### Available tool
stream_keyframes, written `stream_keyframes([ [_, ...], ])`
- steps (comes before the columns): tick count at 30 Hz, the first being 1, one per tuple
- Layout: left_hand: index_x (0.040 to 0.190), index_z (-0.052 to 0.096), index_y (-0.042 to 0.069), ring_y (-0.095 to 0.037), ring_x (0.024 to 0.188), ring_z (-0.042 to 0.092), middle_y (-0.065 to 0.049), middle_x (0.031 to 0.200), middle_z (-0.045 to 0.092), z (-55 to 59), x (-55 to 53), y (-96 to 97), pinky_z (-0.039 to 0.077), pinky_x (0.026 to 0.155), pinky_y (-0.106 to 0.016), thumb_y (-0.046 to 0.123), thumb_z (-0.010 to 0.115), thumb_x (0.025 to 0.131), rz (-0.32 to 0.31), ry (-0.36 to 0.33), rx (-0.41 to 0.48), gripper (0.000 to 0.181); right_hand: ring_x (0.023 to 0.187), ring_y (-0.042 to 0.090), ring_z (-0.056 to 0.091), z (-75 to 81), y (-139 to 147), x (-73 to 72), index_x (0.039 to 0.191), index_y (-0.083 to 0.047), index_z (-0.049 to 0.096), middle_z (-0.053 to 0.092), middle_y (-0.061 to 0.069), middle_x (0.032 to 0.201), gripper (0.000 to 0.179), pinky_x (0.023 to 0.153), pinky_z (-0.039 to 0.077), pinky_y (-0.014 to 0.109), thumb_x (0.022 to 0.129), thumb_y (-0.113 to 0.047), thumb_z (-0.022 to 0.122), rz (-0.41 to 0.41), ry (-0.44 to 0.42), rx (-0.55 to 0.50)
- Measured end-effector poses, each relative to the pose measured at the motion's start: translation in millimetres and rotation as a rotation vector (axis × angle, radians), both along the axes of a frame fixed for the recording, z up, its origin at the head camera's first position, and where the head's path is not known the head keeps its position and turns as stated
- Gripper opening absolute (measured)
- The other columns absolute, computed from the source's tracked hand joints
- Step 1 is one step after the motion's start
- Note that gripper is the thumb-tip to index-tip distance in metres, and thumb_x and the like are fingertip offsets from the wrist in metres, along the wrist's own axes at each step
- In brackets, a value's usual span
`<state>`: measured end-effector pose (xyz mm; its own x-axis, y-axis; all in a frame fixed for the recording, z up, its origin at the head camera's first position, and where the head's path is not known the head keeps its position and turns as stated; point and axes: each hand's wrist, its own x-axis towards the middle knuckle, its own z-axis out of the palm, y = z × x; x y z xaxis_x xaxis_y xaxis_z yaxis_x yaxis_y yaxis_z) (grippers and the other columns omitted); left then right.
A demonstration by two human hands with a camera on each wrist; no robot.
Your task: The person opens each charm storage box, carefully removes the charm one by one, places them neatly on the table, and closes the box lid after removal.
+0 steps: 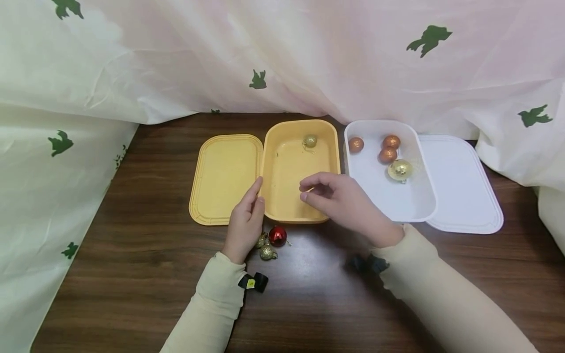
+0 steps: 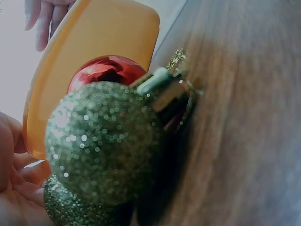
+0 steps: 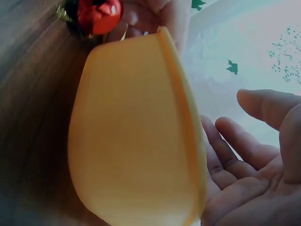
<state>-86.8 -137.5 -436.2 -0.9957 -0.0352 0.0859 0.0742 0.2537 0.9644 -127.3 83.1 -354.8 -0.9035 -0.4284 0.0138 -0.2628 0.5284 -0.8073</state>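
My left hand [image 1: 247, 223] rests at the left front corner of the yellow box [image 1: 301, 218], its fingers along the outer wall. Over the front right part of that box hovers my right hand [image 1: 342, 201], fingers bent and thumb apart, nothing between them. One small glittery bauble [image 1: 311, 141] lies inside at the back. Just in front of the box, beside my left wrist, are a shiny red bauble [image 1: 278, 236] and glittery baubles [image 1: 267, 252]. A glittery bauble [image 2: 103, 141] fills much of the left wrist view, partly covering the red one.
Right of the yellow box stands a white box [image 1: 371, 196] with several copper balls [image 1: 388, 155] and a gold bauble [image 1: 400, 170]. A yellow lid [image 1: 225, 181] lies at left, a white lid [image 1: 468, 191] at right. A patterned curtain [image 1: 282, 59] hangs behind the wooden table [image 1: 145, 245].
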Motion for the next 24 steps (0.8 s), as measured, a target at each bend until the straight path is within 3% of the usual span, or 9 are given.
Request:
stream_keyframes([
  [8,0.153,0.041,0.008,-0.02,0.122,0.051,-0.003,0.157,0.04,1.6,-1.2,0.8,0.042,0.103,-0.036,0.008,0.045,0.106,0.014,-0.015,0.002,0.046,0.101,0.02,0.067,29.3,-17,-38.9,0.123,-0.006,0.068,0.07,0.009,0.118,0.034,0.09,0.055,0.038,0.095,-0.025,0.07,0.045,0.007,0.138],
  [9,0.153,0.041,0.008,-0.021,0.115,0.054,-0.002,0.157,0.04,1.8,-1.0,1.4,0.043,0.102,-0.036,0.008,0.045,0.106,0.013,-0.017,0.006,0.047,0.102,0.02,0.067,34.2,-19,-43.1,0.124,-0.006,0.068,0.069,0.01,0.119,0.035,0.09,0.055,0.038,0.095,-0.026,0.069,0.039,0.006,0.141],
  [13,0.153,0.04,0.007,-0.012,0.13,0.046,-0.004,0.156,0.04,-0.8,-1.0,0.1,0.04,0.109,-0.032,0.007,0.044,0.107,0.015,-0.01,0.001,0.046,0.105,0.019,0.066,48.3,-28,-56.5,0.126,-0.008,0.067,0.068,0.007,0.123,0.037,0.091,0.055,0.037,0.095,-0.027,0.07,0.003,0.006,0.118],
  [15,0.153,0.04,0.007,-0.015,0.108,0.06,-0.007,0.154,0.044,-1.2,-0.9,0.3,0.046,0.101,-0.03,0.007,0.044,0.106,0.014,-0.013,-0.016,0.047,0.105,0.019,0.066,51.8,-30,-59.9,0.127,-0.008,0.067,0.067,0.006,0.123,0.038,0.092,0.054,0.037,0.094,-0.027,0.07,-0.014,0.004,0.107],
  [16,0.153,0.04,0.008,-0.013,0.108,0.06,-0.007,0.154,0.044,-1.5,-1.0,0.3,0.047,0.099,-0.029,0.007,0.044,0.106,0.013,-0.014,-0.024,0.047,0.106,0.019,0.067,52.0,-30,-61.2,0.127,-0.007,0.067,0.067,0.006,0.123,0.038,0.092,0.054,0.037,0.094,-0.027,0.07,-0.017,0.002,0.103],
  [17,0.153,0.041,0.009,-0.015,0.092,0.06,-0.006,0.154,0.044,-1.8,-1.2,0.2,0.048,0.095,-0.029,0.008,0.045,0.106,0.013,-0.017,-0.031,0.047,0.106,0.02,0.067,51.6,-31,-62.2,0.127,-0.006,0.067,0.067,0.007,0.123,0.039,0.092,0.054,0.038,0.094,-0.026,0.07,-0.017,-0.001,0.101],
  [20,0.153,0.042,0.01,-0.02,0.068,0.044,-0.003,0.154,0.044,-2.1,-0.8,-0.2,0.048,0.085,-0.033,0.008,0.046,0.106,0.014,-0.022,-0.041,0.047,0.106,0.022,0.067,47.8,-31,-65.6,0.127,-0.005,0.067,0.067,0.009,0.123,0.039,0.093,0.054,0.039,0.094,-0.025,0.07,-0.02,-0.003,0.109],
  [22,0.153,0.042,0.009,-0.02,0.089,0.056,-0.002,0.157,0.04,-2.8,-1.4,0.7,0.047,0.095,-0.036,0.008,0.046,0.106,0.007,-0.014,-0.029,0.047,0.107,0.023,0.067,44.7,-30,-69.0,0.127,-0.005,0.067,0.067,0.009,0.123,0.039,0.094,0.053,0.04,0.094,-0.025,0.071,-0.032,-0.004,0.12],
  [24,0.152,0.042,0.008,-0.02,0.116,0.057,-0.002,0.157,0.039,-2.9,-1.1,1.4,0.044,0.105,-0.038,0.008,0.046,0.106,0.001,-0.005,-0.021,0.047,0.107,0.022,0.066,42.6,-29,-73.4,0.127,-0.007,0.067,0.068,0.008,0.122,0.04,0.096,0.05,0.041,0.094,-0.028,0.07,-0.051,-0.006,0.151],
])
